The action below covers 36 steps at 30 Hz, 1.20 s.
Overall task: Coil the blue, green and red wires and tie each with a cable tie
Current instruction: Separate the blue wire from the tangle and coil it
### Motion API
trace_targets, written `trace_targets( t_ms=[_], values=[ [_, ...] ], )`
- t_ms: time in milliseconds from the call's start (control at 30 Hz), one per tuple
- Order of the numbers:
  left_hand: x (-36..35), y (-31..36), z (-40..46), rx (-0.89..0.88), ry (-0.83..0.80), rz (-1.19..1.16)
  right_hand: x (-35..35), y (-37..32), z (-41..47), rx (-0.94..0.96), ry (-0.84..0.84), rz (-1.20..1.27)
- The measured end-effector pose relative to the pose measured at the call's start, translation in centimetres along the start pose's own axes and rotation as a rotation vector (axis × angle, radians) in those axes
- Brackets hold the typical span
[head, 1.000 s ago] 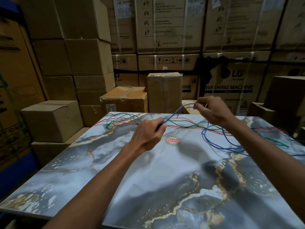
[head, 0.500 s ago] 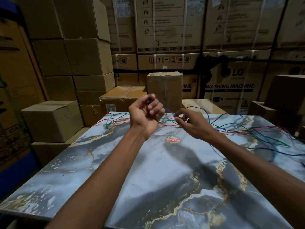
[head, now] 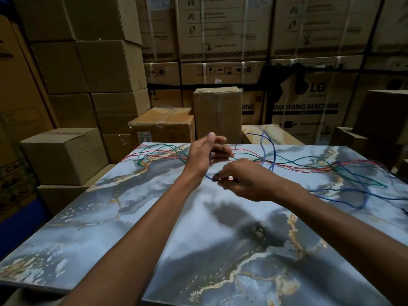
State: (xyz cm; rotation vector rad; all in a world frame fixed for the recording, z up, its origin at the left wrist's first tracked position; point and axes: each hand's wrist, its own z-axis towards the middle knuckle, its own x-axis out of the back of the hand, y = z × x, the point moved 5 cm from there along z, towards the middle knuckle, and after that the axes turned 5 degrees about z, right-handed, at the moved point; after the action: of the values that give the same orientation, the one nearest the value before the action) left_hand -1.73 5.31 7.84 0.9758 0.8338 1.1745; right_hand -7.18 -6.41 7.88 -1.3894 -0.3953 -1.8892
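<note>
Stacked cardboard boxes wall in our marbled surface on its far and left sides. We are coiling the blue wire first, by our judgement: a turn of it runs from our left hand, raised at 12 o'clock with fingers loosely curled around the loop, down to our right hand, whose fingers are pressed together, pinching the strand just below. The hands sit close together, right hand nearer us. From the pinch the blue wire's loose length trails off toward 2 and 3 o'clock, in slack loops reaching the right edge. So the next wrap must draw in slack from the right, and the right hand is the nearer one to feed it. The green wire and red wire lie uncoiled, stretched across the far edge from 10 to 2 o'clock, crossing the blue there; snagging looks possible. Bare room lies at 6 o'clock. We see no cable tie.
</note>
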Motion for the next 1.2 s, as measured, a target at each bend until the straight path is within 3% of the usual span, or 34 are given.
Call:
trace_targets(
  t_ms=[267,467,600,733,867,1033,1200],
  values=[
    [-3.2,-1.5,-0.9,-0.113,-0.206,0.538,3.7,2.0,-0.6,-0.076,0.171,0.113],
    [-4.9,-2.1,-1.7,0.081,-0.427,0.269,5.4,4.6,-1.6,-0.193,0.088,0.411],
    [-4.6,-2.5,-1.5,0.232,-0.500,-0.018,6.8,5.8,-2.2,-0.216,0.180,0.579],
    [-4.2,-2.3,-1.9,0.344,-0.618,-0.457,6.7,6.4,-2.4,-0.199,0.357,0.585],
    [-3.6,-1.5,-1.6,0.307,-0.614,-0.717,4.6,6.5,-2.4,-0.228,0.507,0.561],
    [-2.5,-0.4,-1.2,0.240,-0.602,-0.942,3.7,5.7,-1.8,-0.197,0.477,0.494],
    [-1.2,-0.2,-1.0,0.242,-0.598,-0.898,4.6,5.0,-1.4,-0.153,0.529,0.353]
  ],
)
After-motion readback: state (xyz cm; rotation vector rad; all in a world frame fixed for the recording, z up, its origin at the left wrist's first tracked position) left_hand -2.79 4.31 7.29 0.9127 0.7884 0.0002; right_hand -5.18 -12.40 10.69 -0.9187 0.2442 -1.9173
